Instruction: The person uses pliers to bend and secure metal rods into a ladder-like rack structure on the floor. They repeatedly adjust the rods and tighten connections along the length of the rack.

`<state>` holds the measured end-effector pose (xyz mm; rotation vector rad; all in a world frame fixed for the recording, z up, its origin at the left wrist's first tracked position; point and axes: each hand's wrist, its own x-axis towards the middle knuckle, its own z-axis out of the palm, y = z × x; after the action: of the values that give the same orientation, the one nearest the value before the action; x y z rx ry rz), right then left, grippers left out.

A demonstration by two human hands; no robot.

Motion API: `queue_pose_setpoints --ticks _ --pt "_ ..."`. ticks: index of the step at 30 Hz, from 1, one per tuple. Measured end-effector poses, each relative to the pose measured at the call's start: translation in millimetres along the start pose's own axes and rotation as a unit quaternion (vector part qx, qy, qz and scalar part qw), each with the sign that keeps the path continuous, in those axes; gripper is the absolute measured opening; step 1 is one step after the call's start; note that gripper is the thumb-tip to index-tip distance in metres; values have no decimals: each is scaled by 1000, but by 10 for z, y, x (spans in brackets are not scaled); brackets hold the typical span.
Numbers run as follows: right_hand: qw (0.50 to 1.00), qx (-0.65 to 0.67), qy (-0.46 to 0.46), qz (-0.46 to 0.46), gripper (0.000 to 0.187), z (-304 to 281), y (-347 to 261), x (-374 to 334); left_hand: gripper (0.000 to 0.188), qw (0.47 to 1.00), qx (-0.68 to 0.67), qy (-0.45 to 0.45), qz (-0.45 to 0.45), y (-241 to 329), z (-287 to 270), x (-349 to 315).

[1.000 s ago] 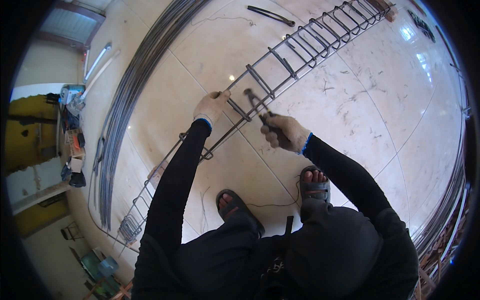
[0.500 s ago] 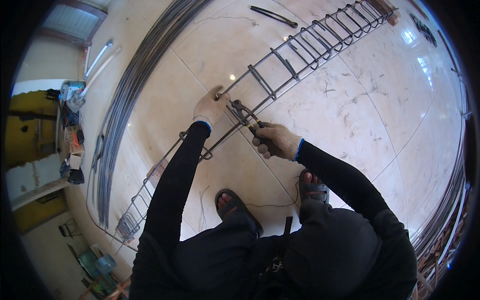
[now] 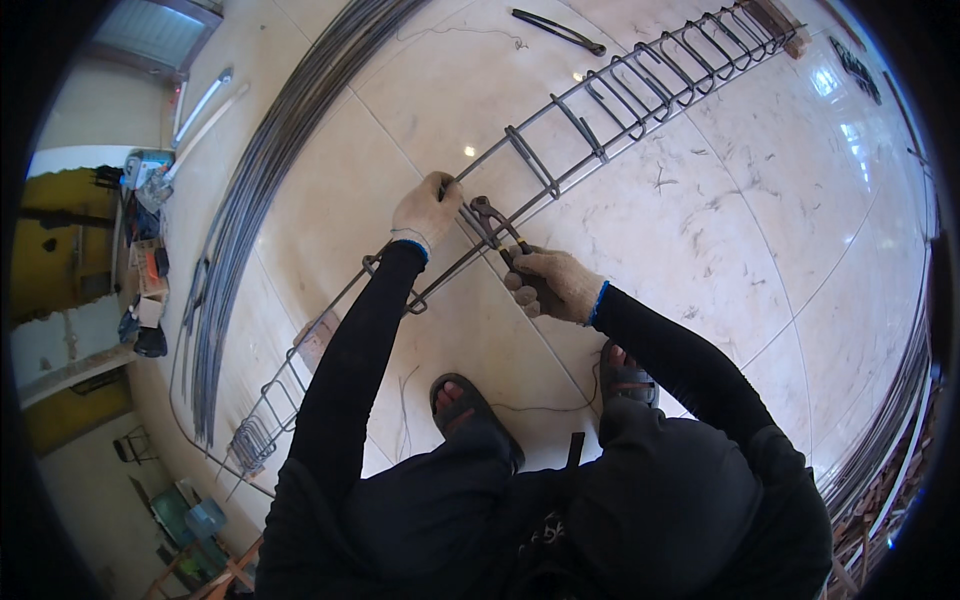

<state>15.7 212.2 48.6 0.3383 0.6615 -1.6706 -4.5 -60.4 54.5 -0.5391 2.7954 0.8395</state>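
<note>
A long rebar cage (image 3: pixel 532 162) of straight bars and bent stirrups runs diagonally across the tiled floor beneath both hands. My left hand (image 3: pixel 426 210), in a cream knitted glove, is closed round its far-side bar at a stirrup. My right hand (image 3: pixel 562 284), gloved alike, grips steel pincers (image 3: pixel 490 214) by their dark handles with yellow marks. The pincers' jaws sit at the stirrup between the cage's long bars, just right of my left hand. Whether they bite on a wire is too small to tell.
A bundle of long steel rods (image 3: pixel 262 160) curves along the left. A dark long-handled tool (image 3: pixel 558 32) lies beyond the cage. Wooden blocks (image 3: pixel 776 26) support the cage's far end. Wire scraps (image 3: pixel 660 180) litter the tiles. My sandalled feet (image 3: pixel 462 405) stand on the near side.
My left hand's fingers have curled in round the bar, where the index finger stuck out before. The pincers stay at nearly the same spot on the cage. The whole view has shifted slightly.
</note>
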Motion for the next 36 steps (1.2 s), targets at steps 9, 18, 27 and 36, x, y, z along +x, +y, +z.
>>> queue_pose_setpoints --ticks 9,18,27,36 --pt "1000 1 5 26 12 88 -30 -5 44 1000 -8 0 9 -61 15 21" --pt "999 10 -19 35 10 -41 -39 13 42 999 -9 30 26 -46 41 23" --pt "999 -38 2 12 20 33 -55 9 35 995 7 87 57 -110 149 45" --pt "943 -262 197 -62 27 83 -118 -320 44 980 16 179 84 -5 62 -178"
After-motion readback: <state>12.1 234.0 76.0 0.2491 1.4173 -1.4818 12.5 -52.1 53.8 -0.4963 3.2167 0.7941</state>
